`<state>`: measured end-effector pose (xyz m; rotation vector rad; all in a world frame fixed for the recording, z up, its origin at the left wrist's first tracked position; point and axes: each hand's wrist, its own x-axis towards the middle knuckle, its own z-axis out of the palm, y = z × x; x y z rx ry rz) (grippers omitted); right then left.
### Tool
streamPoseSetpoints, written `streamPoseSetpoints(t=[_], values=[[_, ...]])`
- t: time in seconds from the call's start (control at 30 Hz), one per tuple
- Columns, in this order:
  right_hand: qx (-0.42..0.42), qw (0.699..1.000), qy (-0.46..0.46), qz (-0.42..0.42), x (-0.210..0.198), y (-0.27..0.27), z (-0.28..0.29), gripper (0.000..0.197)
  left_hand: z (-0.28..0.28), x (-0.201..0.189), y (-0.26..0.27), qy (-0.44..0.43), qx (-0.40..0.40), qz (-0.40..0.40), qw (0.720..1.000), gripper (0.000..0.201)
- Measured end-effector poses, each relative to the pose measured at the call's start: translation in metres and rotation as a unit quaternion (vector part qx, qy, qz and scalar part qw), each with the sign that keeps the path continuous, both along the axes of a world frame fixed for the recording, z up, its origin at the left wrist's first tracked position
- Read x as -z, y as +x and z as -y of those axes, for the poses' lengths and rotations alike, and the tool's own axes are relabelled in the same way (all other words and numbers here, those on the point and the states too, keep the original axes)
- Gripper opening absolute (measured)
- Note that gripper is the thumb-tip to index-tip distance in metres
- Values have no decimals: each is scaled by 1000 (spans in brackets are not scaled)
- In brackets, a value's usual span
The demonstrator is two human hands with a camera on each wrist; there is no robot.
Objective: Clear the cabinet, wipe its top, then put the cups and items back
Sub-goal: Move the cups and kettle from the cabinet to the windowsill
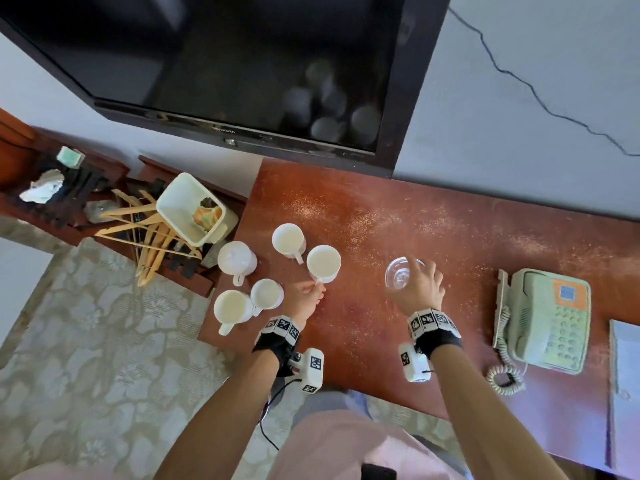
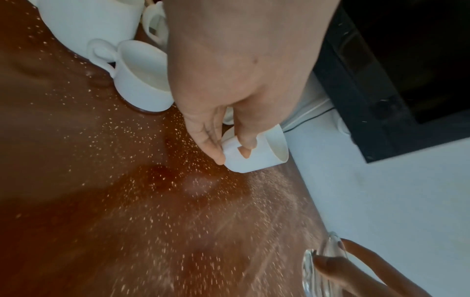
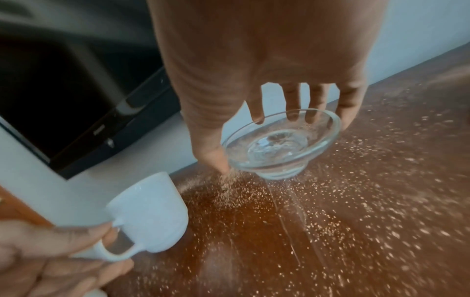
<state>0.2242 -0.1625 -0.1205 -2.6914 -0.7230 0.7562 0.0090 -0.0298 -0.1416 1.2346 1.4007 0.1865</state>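
Note:
Gritty crumbs are scattered over the red-brown cabinet top [image 1: 363,341]. Several white cups stand at its left end, among them a far cup [image 1: 288,238] and two near ones [image 1: 232,306]. My left hand [image 1: 313,292] pinches the handle of one white cup [image 1: 323,263], which tilts in the left wrist view [image 2: 257,158] and the right wrist view [image 3: 152,211]. My right hand [image 1: 420,282] grips a clear glass bowl [image 1: 398,275] from above, thumb on the near rim and fingers on the far rim [image 3: 279,148]. The bowl sits at or just above the surface.
A pale green telephone [image 1: 543,317] with a coiled cord lies on the right, with a flat grey pad [image 1: 623,393] beyond it. A black television [image 1: 242,64] hangs above the back edge. Left of the cabinet stand a white bin [image 1: 180,206] and wooden hangers [image 1: 149,237].

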Motion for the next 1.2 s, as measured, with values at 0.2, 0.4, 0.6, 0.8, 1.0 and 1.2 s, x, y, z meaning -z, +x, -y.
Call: streamPoseSetpoints(t=[0.2,0.4,0.6,0.8,1.0,1.2], values=[[92,992,78,-21,-20,-24,78,88,54,-42,2,24,41,31,998,11],[158,979,132,-7,-55,-11,208,87,145,-92,34,46,142,81,985,12],[271,944,178,62,-105,-10,380,94,283,-125,81,19,261,141,955,20],[414,885,158,139,-146,-39,559,88,435,-159,131,-25,389,177,904,13],[552,800,164,168,-166,-78,694,86,572,-195,164,-47,496,195,845,14],[634,735,146,194,-173,-108,793,83,689,-204,204,-79,602,189,772,17]])
